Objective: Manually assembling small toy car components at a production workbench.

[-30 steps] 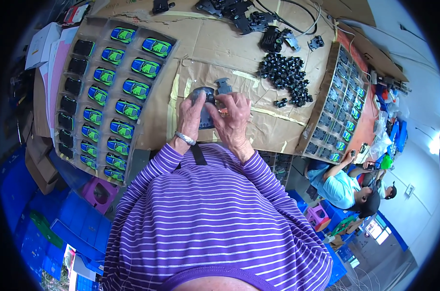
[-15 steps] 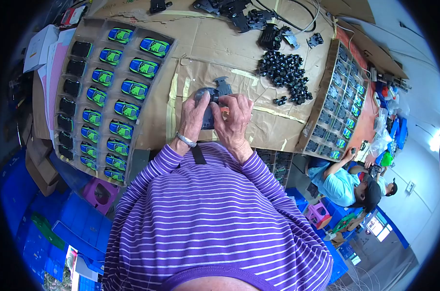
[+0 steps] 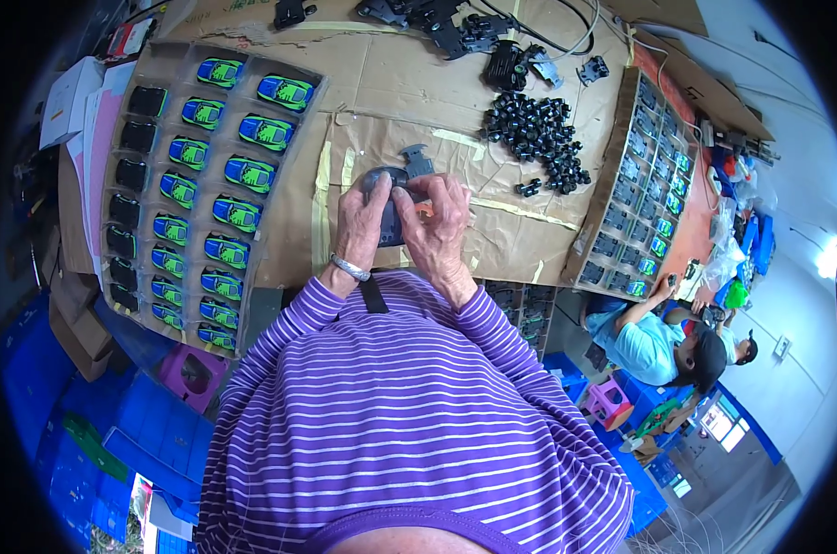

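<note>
The left hand [image 3: 361,231] and the right hand [image 3: 442,231] pinch together a dark grey toy part [image 3: 388,210], held just above the bench [image 3: 529,226]. To do it well, both thumbs should press evenly while the fingers support it from below.

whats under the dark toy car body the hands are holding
Brown cardboard covering the table lies below the dark toy car body, gripped by the left hand and right hand. The patch directly beneath is hidden by the hands.
</note>
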`<state>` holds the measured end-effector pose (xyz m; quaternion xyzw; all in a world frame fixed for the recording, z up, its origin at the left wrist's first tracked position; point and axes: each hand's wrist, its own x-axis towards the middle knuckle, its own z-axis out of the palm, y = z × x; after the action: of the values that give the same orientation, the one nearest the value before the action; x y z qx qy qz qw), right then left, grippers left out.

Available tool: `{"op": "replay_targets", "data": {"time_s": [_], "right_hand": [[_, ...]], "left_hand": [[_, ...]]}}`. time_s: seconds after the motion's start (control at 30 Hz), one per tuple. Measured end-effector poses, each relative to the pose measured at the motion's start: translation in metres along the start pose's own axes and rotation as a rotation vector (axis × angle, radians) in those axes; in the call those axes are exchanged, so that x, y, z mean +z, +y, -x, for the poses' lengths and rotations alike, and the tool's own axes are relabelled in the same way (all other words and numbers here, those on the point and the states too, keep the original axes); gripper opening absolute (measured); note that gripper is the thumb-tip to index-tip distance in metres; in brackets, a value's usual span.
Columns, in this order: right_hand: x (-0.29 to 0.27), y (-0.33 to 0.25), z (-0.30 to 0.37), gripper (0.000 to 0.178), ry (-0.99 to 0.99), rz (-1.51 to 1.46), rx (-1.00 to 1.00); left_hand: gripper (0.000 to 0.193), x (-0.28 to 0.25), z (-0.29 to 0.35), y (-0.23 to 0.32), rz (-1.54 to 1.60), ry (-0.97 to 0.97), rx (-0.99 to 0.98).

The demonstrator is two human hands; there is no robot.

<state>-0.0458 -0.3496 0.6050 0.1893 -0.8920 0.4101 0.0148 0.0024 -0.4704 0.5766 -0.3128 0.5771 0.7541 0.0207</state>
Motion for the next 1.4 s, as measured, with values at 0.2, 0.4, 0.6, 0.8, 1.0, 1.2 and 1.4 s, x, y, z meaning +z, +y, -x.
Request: {"op": "replay_targets", "data": {"time_s": [0.2, 0.4, 0.6, 0.8, 1.0, 1.2, 1.4], "right_hand": [[0.004, 0.007, 0.000, 0.013, 0.080, -0.035, -0.037], [0.000, 0.001, -0.002, 0.013, 0.029, -0.035, 0.022], [-0.002, -0.001, -0.001, 0.014, 0.050, 0.027, 0.007], [-0.004, 0.000, 0.000, 0.015, 0.000, 0.020, 0.079], [0.008, 0.059, 0.007, 0.031, -0.028, -0.350, 0.548], [0.040, 0.095, 0.013, 0.071, -0.299, 0.451, 0.225], [0.048, 0.114, 0.019, 0.062, -0.350, 0.453, 0.155]], "left_hand": [[0.041, 0.001, -0.001, 0.001, -0.081, 0.046, 0.035], [0.041, 0.003, 0.001, 0.004, -0.053, 0.028, 0.043], [0.037, 0.008, 0.004, -0.007, 0.108, 0.035, 0.030], [0.035, 0.012, 0.007, -0.008, 0.172, 0.038, 0.035], [0.040, -0.002, -0.004, 0.004, 0.250, -0.003, -0.121], [0.036, -0.008, -0.005, 0.006, 0.331, 0.053, -0.123], [0.028, -0.013, -0.001, 0.012, 0.550, -0.015, -0.145]]}}
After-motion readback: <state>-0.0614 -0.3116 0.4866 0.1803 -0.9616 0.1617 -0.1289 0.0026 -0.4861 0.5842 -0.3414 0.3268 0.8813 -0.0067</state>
